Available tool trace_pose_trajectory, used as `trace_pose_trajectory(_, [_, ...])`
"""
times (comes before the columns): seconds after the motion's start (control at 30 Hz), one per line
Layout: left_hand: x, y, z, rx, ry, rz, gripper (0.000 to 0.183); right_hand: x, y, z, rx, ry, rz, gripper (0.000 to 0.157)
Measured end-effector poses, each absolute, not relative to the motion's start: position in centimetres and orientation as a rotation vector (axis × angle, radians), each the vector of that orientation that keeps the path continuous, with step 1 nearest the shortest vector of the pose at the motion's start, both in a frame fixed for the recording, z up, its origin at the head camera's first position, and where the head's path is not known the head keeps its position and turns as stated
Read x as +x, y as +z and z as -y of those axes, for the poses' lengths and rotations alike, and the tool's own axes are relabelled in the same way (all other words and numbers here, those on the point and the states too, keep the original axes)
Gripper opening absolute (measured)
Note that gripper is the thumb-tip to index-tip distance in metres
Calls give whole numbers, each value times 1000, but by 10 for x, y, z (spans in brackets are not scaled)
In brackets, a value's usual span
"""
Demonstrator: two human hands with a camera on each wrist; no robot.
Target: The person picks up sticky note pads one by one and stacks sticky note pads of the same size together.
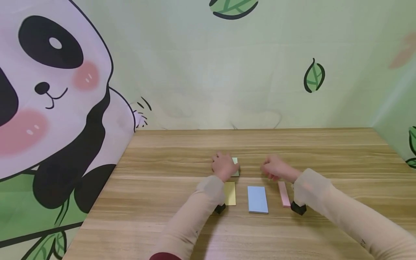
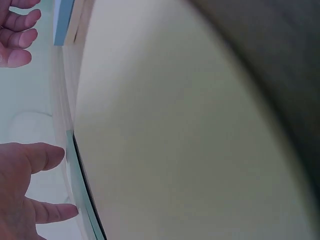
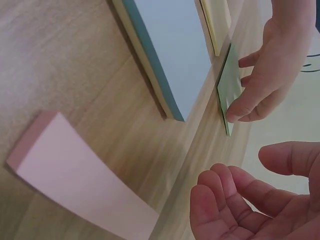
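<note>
My left hand (image 1: 224, 166) reaches over the pale green pad of notes (image 1: 235, 167), which lies flat at the back of the group. Its thumb and fingertips touch the green pad (image 3: 230, 92) in the right wrist view, and the left wrist view shows them spread apart, fairly straight. To the right, my right hand (image 1: 276, 168) hovers above the wood with nothing in it. Its fingers (image 3: 205, 212) are loosely curled, the thumb apart. A narrow pink pad (image 1: 284, 194) lies just below that hand. The blue pad (image 1: 258, 199) sits between the two forearms.
A yellow pad (image 1: 230, 194) lies beside my left cuff, partly covered by it; its pale surface (image 2: 165, 125) fills most of the left wrist view. The wooden table (image 1: 182, 151) runs back to a cloth wall (image 1: 188, 72) printed with a panda and leaves.
</note>
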State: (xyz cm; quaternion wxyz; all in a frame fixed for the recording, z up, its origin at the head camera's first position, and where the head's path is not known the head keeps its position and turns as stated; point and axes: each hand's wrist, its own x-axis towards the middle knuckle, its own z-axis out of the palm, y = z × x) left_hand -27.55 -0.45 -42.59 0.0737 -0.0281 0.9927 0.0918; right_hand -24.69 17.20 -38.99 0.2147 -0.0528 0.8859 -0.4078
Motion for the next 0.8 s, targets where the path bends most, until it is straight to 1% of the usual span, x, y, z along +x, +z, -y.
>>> trace_pose_trajectory(0.13, [-275,-427,3,-86,223,-2992,58,-245,-392,-172,-123,-1137,-2435,27])
trace_pose_trajectory(0.37, [-276,-427,2,-60,162,-3028,64,-244,-394,-172,-92,-1148,-2411,38])
trace_pose_trajectory(0.8, [-281,-432,-1,-59,147,-3037,70,-246,-399,-174,-74,-1110,-2450,35])
